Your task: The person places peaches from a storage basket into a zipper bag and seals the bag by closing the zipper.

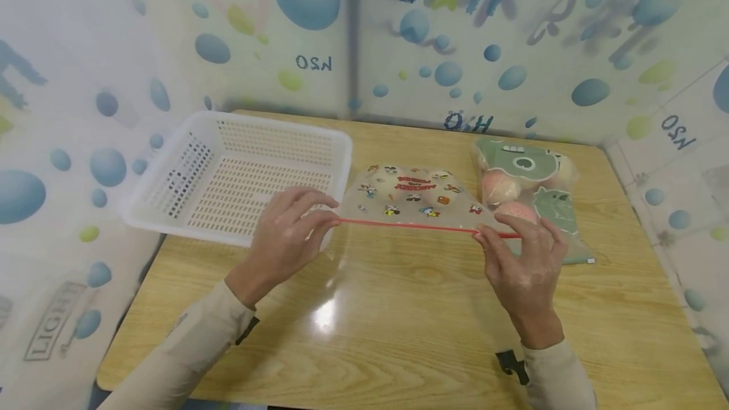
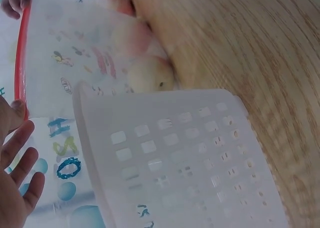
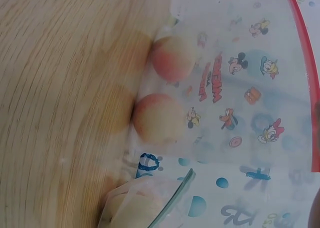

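Observation:
A clear zip bag (image 1: 364, 198) with cartoon prints stands upright above the table, its red zip edge (image 1: 410, 226) stretched straight toward me. Peaches (image 3: 172, 58) show through the plastic at its bottom, in the right wrist view. My left hand (image 1: 285, 229) pinches the left end of the red edge between thumb and index finger, other fingers spread. Near the right end, my right hand (image 1: 526, 271) pinches the same edge with thumb and fingertips. From the frames I cannot tell how much of the zip is sealed.
A white plastic basket (image 1: 273, 122) stands at the back left, just beside my left hand. Behind my right hand lies a second zip bag (image 1: 555, 207) with a green cartoon print and peaches inside. The wooden table (image 1: 387, 334) meets a patterned wall covering (image 1: 410, 93) at the back.

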Motion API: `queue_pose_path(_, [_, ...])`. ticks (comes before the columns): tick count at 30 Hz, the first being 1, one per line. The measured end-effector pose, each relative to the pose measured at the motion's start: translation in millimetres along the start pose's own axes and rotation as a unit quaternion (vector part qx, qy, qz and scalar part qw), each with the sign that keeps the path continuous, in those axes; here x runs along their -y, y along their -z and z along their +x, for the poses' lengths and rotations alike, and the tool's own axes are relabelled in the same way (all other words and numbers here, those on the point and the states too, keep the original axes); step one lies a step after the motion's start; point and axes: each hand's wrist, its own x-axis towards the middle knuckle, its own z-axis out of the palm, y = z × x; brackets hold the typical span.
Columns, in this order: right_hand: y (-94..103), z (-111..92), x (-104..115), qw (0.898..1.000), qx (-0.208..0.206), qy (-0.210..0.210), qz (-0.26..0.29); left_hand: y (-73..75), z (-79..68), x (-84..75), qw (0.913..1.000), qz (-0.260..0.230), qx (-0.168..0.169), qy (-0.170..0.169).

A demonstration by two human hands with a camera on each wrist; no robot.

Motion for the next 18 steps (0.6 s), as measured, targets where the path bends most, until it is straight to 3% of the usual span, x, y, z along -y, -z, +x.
queue_pose_path(18, [4.8, -5.0, -5.7, 0.999, -0.028, -0.026, -0.012, 0.7, -1.4, 2.9, 1.0, -0.004, 0.003, 0.008])
